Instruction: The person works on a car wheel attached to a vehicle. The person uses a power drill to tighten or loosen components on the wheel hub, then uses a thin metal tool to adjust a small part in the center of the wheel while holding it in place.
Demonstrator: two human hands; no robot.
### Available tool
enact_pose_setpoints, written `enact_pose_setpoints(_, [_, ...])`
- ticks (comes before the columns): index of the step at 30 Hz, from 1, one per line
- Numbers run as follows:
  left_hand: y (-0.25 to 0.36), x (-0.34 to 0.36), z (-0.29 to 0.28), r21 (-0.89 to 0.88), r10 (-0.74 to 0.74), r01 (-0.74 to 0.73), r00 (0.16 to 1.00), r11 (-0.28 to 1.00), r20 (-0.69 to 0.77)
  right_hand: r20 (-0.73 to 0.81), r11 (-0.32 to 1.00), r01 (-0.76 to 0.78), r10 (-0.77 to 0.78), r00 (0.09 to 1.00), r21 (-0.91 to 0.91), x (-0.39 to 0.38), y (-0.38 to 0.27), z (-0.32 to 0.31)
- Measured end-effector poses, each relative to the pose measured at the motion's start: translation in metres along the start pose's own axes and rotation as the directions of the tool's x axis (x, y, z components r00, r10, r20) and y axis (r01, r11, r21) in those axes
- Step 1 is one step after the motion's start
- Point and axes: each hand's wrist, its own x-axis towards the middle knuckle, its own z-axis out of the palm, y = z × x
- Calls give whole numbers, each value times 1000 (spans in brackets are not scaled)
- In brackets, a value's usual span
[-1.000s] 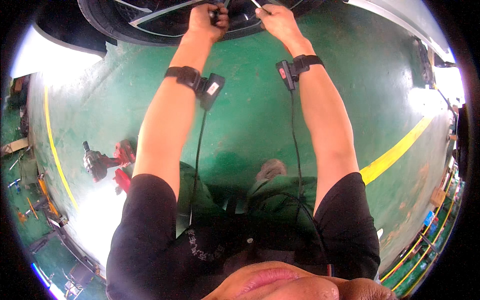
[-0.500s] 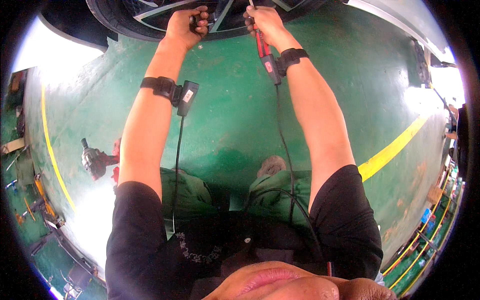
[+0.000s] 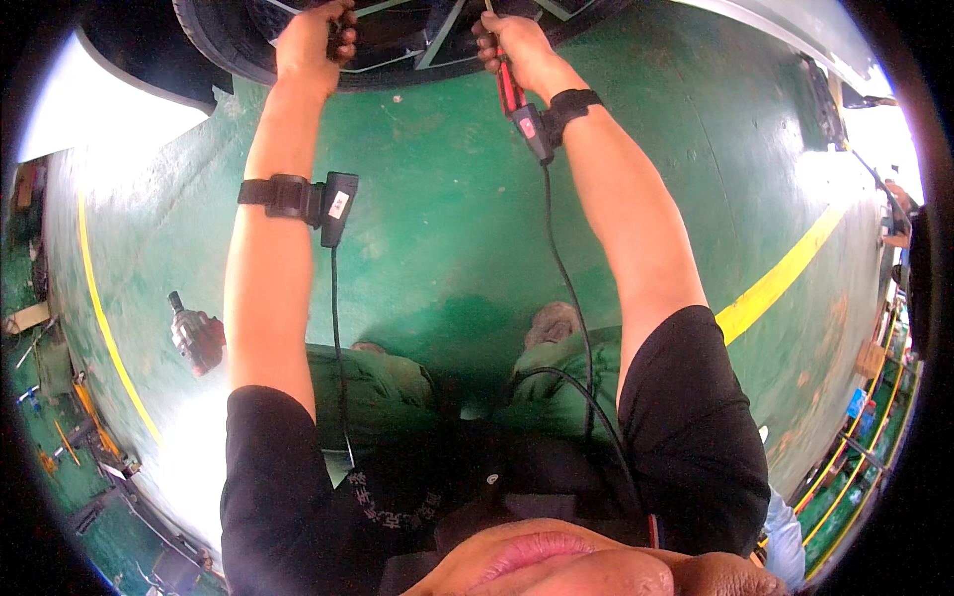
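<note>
At the top of the view is a car wheel (image 3: 435, 38) with dark and silver spokes inside a black tyre (image 3: 224, 55). My left hand (image 3: 310, 45) is in front of the wheel's left part, its fingers curled shut; whatever lies inside them is hidden. My right hand (image 3: 522, 50) is closed around a hand tool with a red-and-black handle (image 3: 510, 91). A thin shaft sticks up past the thumb toward the spokes, and its tip is out of view. Straps on both wrists carry small black boxes with cables.
A red-and-grey impact wrench (image 3: 196, 336) lies on the green floor left of my left forearm. Yellow lines (image 3: 785, 276) mark the floor on both sides. White car body panels (image 3: 109, 99) flank the wheel. Tools and parts (image 3: 89, 417) lie at the far left edge.
My left hand has moved left along the wheel, away from my right hand. The right hand has shifted slightly left and still grips the red-and-black tool.
</note>
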Motion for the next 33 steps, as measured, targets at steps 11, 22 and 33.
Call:
enact_pose_setpoints(11, [7, 5, -8, 474, 377, -259, 910, 841, -171, -123, 978, 205, -208, 970, -34, 6, 25, 14])
enact_pose_setpoints(22, [2, -9, 20, 993, 616, -41, 781, -112, 102, -330, 842, 469, -537, 777, -266, 46, 71, 17])
enact_pose_setpoints(33, [5, 14, -3, 965, 476, -201, 840, -170, 259, 60, 987, 129, -124, 990, -92, 14, 16, -16])
